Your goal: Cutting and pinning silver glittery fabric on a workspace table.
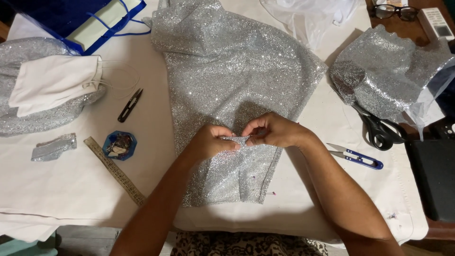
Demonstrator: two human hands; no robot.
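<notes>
Both hands, left hand [212,142] and right hand [274,131], pinch a fold of the silver glitter fabric [227,76] on the white cloth-covered table [71,185] (blue snips [356,157] just right).

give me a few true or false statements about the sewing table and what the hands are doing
1. Both hands pinch a fold of the silver glitter fabric. True: the left hand and right hand meet on it.
2. The blue-handled snips lie left of the hands. False: they lie to the right.
3. The wooden ruler lies on the white table cover. True.
4. The large black scissors are in the right hand. False: they rest by the glitter bundle at the right.
5. The eyeglasses sit at the far right corner. True.
</notes>
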